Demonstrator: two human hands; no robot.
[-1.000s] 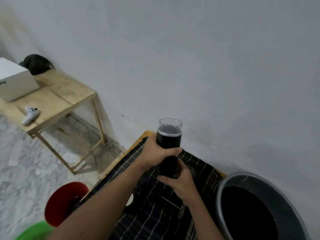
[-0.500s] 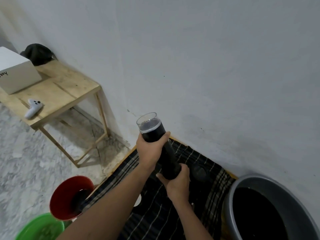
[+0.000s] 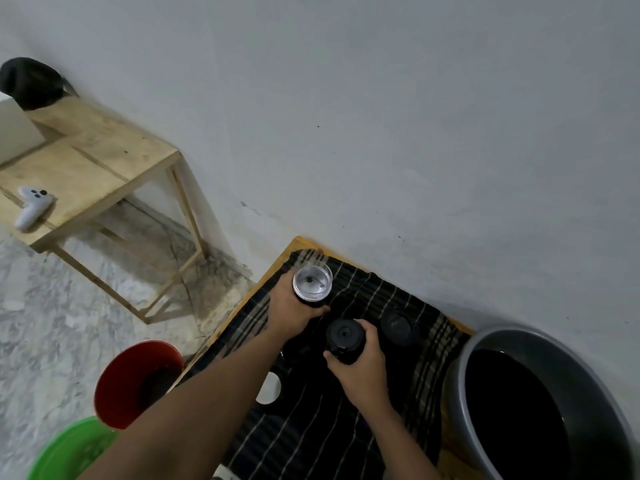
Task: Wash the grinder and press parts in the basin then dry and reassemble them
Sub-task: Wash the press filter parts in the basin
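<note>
The left hand [image 3: 294, 315] grips the grinder cup [image 3: 312, 285] upright with its open end up. The right hand [image 3: 363, 374] grips the black grinder body [image 3: 344, 339] just beside it. Both parts are at the striped cloth [image 3: 329, 438], probably so they can dry there. The cloth covers a wooden tabletop [image 3: 299, 244] set against a white wall. The grey basin [image 3: 457, 372] stands at the right.

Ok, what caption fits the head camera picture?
Left hand holds the grinder cup, right hand grips a black part, over a striped cloth.
</note>
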